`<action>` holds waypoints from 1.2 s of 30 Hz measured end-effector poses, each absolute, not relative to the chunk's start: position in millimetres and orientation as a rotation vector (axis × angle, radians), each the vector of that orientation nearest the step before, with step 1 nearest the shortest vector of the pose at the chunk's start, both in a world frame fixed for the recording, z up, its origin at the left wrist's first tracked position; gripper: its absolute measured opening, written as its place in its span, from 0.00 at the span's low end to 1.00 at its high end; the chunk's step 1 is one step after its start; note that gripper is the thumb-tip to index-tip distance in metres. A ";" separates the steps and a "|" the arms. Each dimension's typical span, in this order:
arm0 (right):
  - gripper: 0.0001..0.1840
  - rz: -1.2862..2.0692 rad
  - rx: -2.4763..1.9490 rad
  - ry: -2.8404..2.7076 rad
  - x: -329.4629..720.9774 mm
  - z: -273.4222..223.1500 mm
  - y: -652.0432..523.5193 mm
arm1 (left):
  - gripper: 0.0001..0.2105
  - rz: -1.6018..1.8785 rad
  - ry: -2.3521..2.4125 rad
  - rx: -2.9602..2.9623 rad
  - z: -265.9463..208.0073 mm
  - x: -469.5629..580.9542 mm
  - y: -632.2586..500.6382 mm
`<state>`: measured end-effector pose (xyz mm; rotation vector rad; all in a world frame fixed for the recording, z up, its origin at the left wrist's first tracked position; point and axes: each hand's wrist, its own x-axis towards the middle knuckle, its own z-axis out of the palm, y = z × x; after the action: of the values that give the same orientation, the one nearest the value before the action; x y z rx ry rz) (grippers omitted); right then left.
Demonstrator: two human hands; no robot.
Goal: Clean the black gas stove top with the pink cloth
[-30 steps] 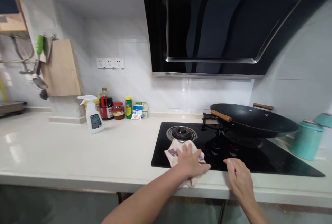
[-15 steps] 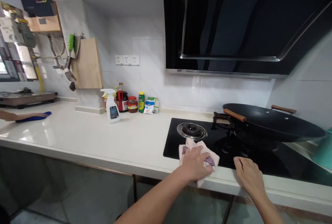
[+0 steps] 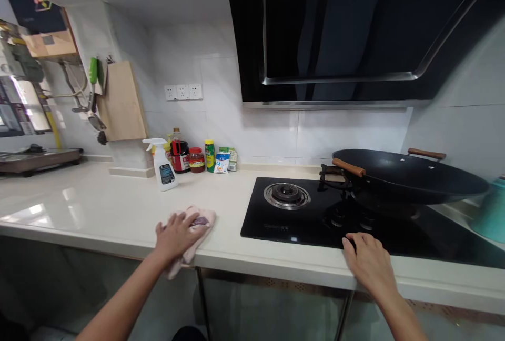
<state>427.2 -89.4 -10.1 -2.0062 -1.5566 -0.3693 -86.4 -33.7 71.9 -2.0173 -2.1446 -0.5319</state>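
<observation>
My left hand (image 3: pixel 176 237) presses a pale pink cloth (image 3: pixel 205 217) with a purple patch flat against the white countertop (image 3: pixel 221 251), left of the stove. Its fingers are spread over the cloth, and one end of the cloth hangs over the counter's front edge. At the front edge of the black glass gas stove (image 3: pixel 272 225), my right hand (image 3: pixel 371 267) rests palm down with nothing in it. Its fingers lie loosely on the edge, thumb a little apart.
A large wok (image 3: pixel 410 178) sits on the right burner, with the left burner (image 3: pixel 287 196) bare. Behind the cloth stand a white spray bottle (image 3: pixel 163 170), a sauce bottle (image 3: pixel 179 154) and a red-lidded jar (image 3: pixel 196 160). A range hood (image 3: pixel 335 36) overhangs the stove.
My left hand has carried the cloth leftward from the stove's front onto the countertop. My right hand stays at the stove edge. Another person's hand with a blue cloth has left view at far left.
</observation>
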 end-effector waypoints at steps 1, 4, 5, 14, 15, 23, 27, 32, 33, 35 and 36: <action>0.28 -0.370 -2.002 -1.556 426.0 -9.2 -90.2 | 0.25 -0.495 -2.159 -1.979 72.2 -93.7 -35.4; 0.27 -0.377 -1.998 -1.557 422.1 -5.9 -92.8 | 0.24 -0.422 -2.158 -1.899 69.3 -89.6 -46.6; 0.27 -0.383 -1.998 -1.557 420.8 -4.8 -93.6 | 0.23 -0.422 -2.139 -1.885 67.7 -80.3 -52.6; 0.25 -0.368 -2.011 -1.540 415.5 -0.1 -95.6 | 0.21 -0.767 -1.650 -2.239 38.8 89.8 -113.5; 0.26 -0.343 -2.009 -1.539 416.9 0.3 -95.6 | 0.23 -0.798 -1.549 -2.343 34.2 112.0 -116.3; 0.35 -0.072 -1.893 -1.484 450.4 -13.4 -85.2 | 0.32 -0.773 -0.980 -2.750 21.8 241.6 -117.2; 0.33 -0.109 -1.910 -1.527 455.6 -22.0 -80.0 | 0.29 -0.801 -0.995 -2.796 15.7 245.0 -109.8; 0.36 -0.089 -2.006 -1.469 447.7 -17.8 -83.2 | 0.25 -0.893 -1.041 -2.781 11.2 205.9 -99.5; 0.36 -0.081 -2.009 -1.464 446.7 -16.2 -84.4 | 0.25 -0.903 -1.060 -2.771 12.4 193.4 -97.9; 0.36 -0.082 -2.013 -1.476 445.4 -13.1 -86.8 | 0.26 -0.903 -1.125 -2.754 16.8 163.9 -95.8; 0.37 -0.092 -2.018 -1.488 444.8 -11.6 -87.9 | 0.26 -0.902 -1.173 -2.736 19.8 147.2 -95.4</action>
<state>444.8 -87.9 -11.6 -2.0178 -1.4879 -0.0924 147.2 -95.4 19.8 -2.7365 -1.1727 -0.9020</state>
